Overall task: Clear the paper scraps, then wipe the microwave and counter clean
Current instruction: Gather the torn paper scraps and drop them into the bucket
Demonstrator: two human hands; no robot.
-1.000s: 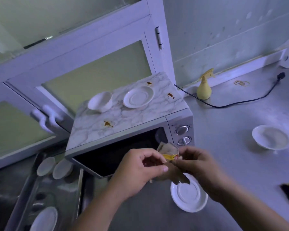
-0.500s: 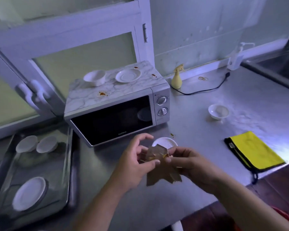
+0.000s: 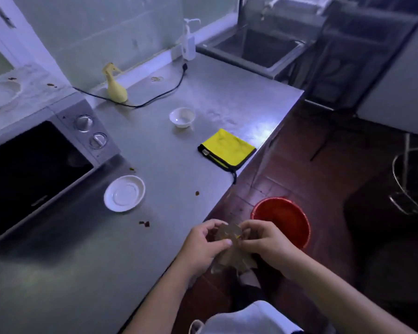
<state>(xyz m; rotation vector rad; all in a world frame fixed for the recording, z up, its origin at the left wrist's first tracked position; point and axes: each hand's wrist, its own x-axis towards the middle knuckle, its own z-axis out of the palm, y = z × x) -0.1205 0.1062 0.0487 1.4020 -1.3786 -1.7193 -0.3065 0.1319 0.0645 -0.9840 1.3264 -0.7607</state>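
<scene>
Paper scraps (image 3: 229, 249) pinched between left hand (image 3: 204, 247) and right hand (image 3: 267, 242).

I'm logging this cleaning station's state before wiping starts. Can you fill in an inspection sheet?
Surface: steel counter, brown crumbs near the front edge.
Job's things: paper scraps held by both hands; yellow cloth unused; microwave top spotted.
Clutter: saucer, small bowl, yellow spray bottle.
Hands: left hand and right hand pinch the scraps.
Cables: black cord across the counter.
Surroundings: red bucket on the floor, sink behind.
</scene>
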